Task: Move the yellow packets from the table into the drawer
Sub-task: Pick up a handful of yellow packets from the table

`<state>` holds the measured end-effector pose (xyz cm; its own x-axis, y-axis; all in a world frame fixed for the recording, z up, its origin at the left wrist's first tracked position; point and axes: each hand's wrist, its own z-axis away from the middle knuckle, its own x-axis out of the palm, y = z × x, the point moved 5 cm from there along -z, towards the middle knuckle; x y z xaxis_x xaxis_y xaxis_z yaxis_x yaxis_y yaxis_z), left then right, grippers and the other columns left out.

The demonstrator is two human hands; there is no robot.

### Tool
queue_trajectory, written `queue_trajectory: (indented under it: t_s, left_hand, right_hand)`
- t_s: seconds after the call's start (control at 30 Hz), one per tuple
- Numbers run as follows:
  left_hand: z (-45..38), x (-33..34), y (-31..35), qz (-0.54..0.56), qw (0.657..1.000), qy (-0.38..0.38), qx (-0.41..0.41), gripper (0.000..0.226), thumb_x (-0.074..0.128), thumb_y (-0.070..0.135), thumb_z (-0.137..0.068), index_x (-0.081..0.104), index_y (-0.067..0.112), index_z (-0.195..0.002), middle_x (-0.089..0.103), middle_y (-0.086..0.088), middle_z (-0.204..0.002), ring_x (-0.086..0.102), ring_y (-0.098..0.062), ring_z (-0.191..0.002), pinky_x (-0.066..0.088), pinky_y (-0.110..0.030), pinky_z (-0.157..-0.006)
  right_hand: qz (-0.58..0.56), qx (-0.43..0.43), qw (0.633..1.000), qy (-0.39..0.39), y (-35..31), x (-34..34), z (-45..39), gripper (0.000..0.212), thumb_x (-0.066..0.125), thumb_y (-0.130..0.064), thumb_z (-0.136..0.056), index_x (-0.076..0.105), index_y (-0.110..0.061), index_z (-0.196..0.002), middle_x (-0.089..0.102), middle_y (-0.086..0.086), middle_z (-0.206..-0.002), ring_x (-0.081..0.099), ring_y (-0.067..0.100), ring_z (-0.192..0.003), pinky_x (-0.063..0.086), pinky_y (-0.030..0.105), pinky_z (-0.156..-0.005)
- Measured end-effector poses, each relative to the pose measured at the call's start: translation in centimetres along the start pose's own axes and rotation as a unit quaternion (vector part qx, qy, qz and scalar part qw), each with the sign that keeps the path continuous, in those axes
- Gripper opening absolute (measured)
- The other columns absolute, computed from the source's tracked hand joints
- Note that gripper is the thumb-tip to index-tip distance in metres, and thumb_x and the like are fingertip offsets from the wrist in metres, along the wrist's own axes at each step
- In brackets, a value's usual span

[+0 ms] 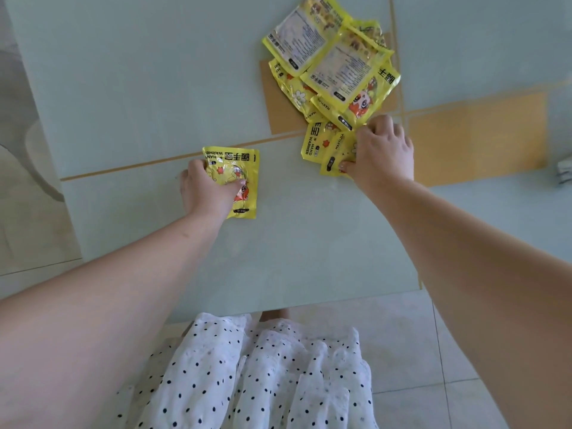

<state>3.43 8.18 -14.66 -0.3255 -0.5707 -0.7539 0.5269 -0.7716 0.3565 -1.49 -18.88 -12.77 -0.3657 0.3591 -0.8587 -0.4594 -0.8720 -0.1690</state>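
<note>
- On the table (pixel 130 88), upper right of the frame, a pile (pixel 331 63) of about six overlapping yellow packets; exact count unclear.
- Left hand (pixel 207 190), frame centre-left, grips one packet (pixel 240 181), thumb across its face.
- Right hand (pixel 380 150) pinches two packets (pixel 328 150) at the pile's lower edge.
- Packets: glossy yellow, cartoon print, "HAND WARMER"; two show pale backs.
- Dotted white skirt (pixel 263 376) below the table edge.

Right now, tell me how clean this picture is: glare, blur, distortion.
Head view: even daylight, faint shadows; soft overall, so the small print on the pile of yellow packets is unreadable; shiny wrappers catch small glints; wide-angle bending curves the table edges and stretches both forearms; left hand and right hand not motion-blurred.
</note>
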Motion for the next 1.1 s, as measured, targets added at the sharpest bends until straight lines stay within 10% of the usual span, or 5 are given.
queue_trajectory:
  t_s: [0.17,0.4,0.63,0.9,1.1]
  left_hand:
    - [0.2,0.0,0.3,0.009,1.000,-0.006,-0.001,0.056,0.080,0.026,-0.070,0.047,0.012,-0.113,0.044,-0.006,-0.121,0.050,-0.023,-0.098,0.044,-0.033,-0.084]
    - [0.1,-0.3,0.5,0.022,0.999,-0.042,-0.019,0.059,0.083,0.033,-0.059,0.041,0.021,-0.098,0.058,0.000,-0.104,0.060,-0.028,-0.100,0.053,-0.049,-0.084]
    - [0.5,-0.2,2.8,0.055,0.994,-0.097,0.007,0.062,0.081,0.016,-0.070,0.042,0.012,-0.118,0.052,0.003,-0.103,0.053,-0.020,-0.092,0.040,-0.030,-0.074]
    - [-2.4,-0.7,11.2,0.159,0.954,-0.246,0.059,0.023,0.077,0.010,-0.075,0.059,0.020,-0.086,0.067,0.002,-0.089,0.064,-0.010,-0.075,0.051,-0.025,-0.064]
    - [-6.9,-0.4,22.2,0.119,0.937,-0.293,0.150,0.070,0.087,0.027,-0.053,0.058,0.007,-0.114,0.067,-0.012,-0.114,0.067,-0.023,-0.100,0.055,-0.043,-0.087]
  right_hand:
    - [-0.012,0.004,1.000,-0.017,-0.1,-0.1,-0.2,0.048,0.072,-0.025,-0.081,0.049,-0.006,-0.119,0.035,0.014,-0.133,0.043,0.036,-0.113,0.041,0.037,-0.074]
    - [0.032,0.012,0.999,-0.025,-0.5,0.8,1.1,0.057,0.073,-0.042,-0.075,0.053,-0.011,-0.118,0.048,0.011,-0.123,0.040,0.033,-0.119,0.029,0.041,-0.101]
    - [-0.173,0.059,0.978,-0.101,-1.3,2.9,3.7,0.078,0.076,-0.023,-0.076,0.031,-0.017,-0.139,0.052,0.012,-0.126,0.055,0.034,-0.111,0.042,0.035,-0.083]
    - [-0.517,0.217,0.828,-0.010,-0.3,0.8,4.3,0.011,0.072,-0.032,-0.079,0.067,-0.022,-0.077,0.070,0.003,-0.083,0.068,0.023,-0.079,0.057,0.043,-0.079]
    - [-0.643,0.287,0.699,0.124,-0.6,-3.0,-1.0,0.013,0.073,-0.035,-0.079,0.066,-0.025,-0.074,0.071,-0.006,-0.081,0.070,0.014,-0.080,0.059,0.036,-0.076]
